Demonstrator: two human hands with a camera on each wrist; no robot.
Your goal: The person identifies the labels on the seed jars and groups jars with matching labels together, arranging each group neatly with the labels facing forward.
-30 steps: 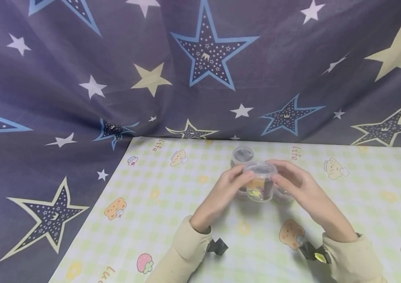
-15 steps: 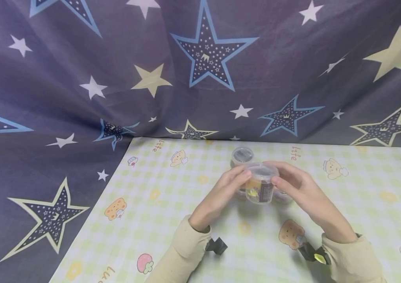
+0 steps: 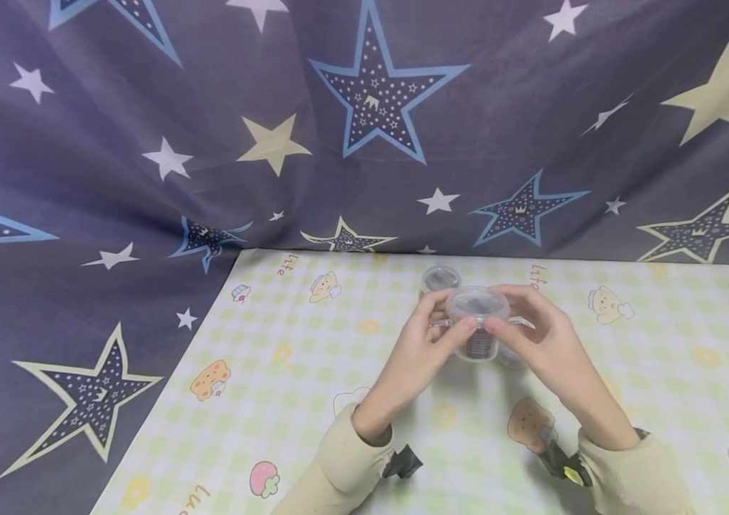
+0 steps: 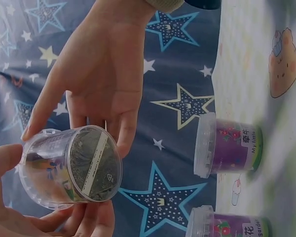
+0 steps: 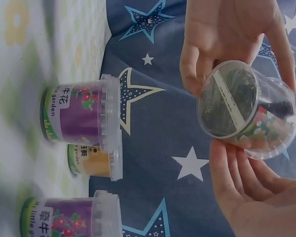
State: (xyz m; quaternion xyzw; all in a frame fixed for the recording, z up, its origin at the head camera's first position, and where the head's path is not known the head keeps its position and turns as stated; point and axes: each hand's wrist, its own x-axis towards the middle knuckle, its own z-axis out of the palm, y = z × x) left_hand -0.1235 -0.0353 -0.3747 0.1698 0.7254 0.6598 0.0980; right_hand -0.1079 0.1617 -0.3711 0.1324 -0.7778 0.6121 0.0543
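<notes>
Both hands hold up a clear plastic pot with a lid, above the table. The left hand grips its left side and the right hand its right. Both thumbs press at the front of the lid's rim. In the left wrist view, the base of the pot shows dark contents and a pale strip. A colored picture label wraps the pot's side in the right wrist view. Behind it in the head view stands another lidded pot; more pots are partly hidden by the hands.
Purple pots with flower labels and a yellow one stand on the table in the right wrist view. The checked tablecloth has cartoon prints. A dark star-patterned curtain hangs along the back and left.
Both thumbs have moved inward to the front of the lid's rim. The held pot has turned so its yellow picture no longer faces the head camera, and it has risen slightly.
</notes>
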